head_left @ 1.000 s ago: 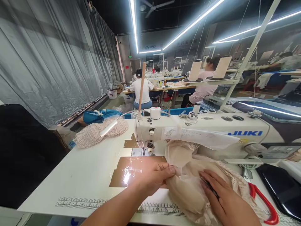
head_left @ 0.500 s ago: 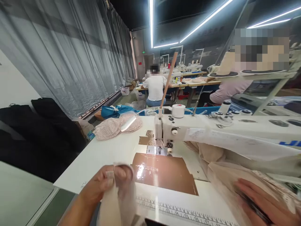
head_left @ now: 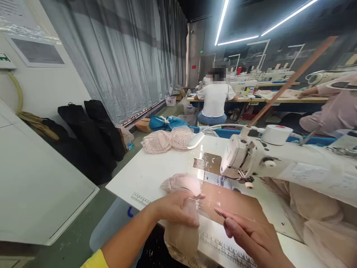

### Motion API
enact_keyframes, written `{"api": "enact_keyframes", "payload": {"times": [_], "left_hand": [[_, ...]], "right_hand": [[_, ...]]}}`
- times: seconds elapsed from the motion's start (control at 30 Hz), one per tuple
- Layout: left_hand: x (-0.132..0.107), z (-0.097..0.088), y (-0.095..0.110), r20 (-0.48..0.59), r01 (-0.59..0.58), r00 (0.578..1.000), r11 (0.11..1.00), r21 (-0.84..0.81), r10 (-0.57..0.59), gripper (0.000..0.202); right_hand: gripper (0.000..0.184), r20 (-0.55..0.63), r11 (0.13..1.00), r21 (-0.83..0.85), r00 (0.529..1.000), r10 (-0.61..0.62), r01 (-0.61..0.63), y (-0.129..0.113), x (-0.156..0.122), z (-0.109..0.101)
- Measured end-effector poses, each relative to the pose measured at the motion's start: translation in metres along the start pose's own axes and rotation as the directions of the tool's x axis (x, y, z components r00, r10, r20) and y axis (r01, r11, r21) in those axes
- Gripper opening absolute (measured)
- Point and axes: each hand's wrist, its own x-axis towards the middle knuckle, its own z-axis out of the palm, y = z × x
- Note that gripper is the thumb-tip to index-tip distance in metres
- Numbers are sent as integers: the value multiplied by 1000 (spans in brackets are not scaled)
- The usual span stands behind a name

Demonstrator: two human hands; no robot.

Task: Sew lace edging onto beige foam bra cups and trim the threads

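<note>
My left hand (head_left: 178,210) is closed on a sheer beige fabric piece (head_left: 182,238). A paler, cup-like part of it (head_left: 181,183) lies on the table beyond my fingers, and the rest hangs over the front edge. To the right, my right hand (head_left: 248,234) hovers over the brown plate cover, closed, with a thin pointed tool (head_left: 219,212) showing at its fingertips; most of the tool is hidden. The sewing machine (head_left: 240,156) stands just beyond, its needle area left of the brown sheet (head_left: 237,203).
Lacy pink cups (head_left: 167,139) are stacked at the table's far left, by a small lamp (head_left: 196,140). More beige fabric (head_left: 320,208) lies under the machine arm at right. A printed ruler (head_left: 225,249) runs along the front edge. A person in white (head_left: 214,98) sits ahead.
My view has turned left. My left hand has brought the fabric onto the table near the machine. My right hand has left the beige pile at right and come toward the middle.
</note>
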Motion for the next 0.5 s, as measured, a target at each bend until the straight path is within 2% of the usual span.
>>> {"api": "enact_keyframes", "payload": {"times": [0.07, 0.13, 0.27, 0.33, 0.43, 0.5], "left_hand": [[0, 1, 0, 65, -38, 997, 999, -20, 39, 63], [-2, 2, -1, 104, -29, 994, 997, -76, 37, 57], [-5, 2, -3, 101, 15, 995, 994, -108, -4, 57], [-4, 2, -2, 100, 47, 994, 995, -89, -38, 57], [-1, 2, 2, 107, 40, 994, 998, -41, -35, 62], [-2, 1, 3, 139, 5, 990, 997, -78, 6, 64]], "right_hand": [[41, 45, 997, 69, 999, 27, -30, -11, 9, 8], [41, 99, 990, 123, 994, 53, -65, -19, 17, 13], [45, 261, 977, 197, 965, 30, -84, -29, 26, 18], [47, 297, 972, 218, 954, 23, -91, -30, 27, 24], [46, 221, 983, 159, 974, 55, -92, -20, 23, 32], [44, 51, 1000, 9, 998, 27, -27, -3, 19, 29]]}}
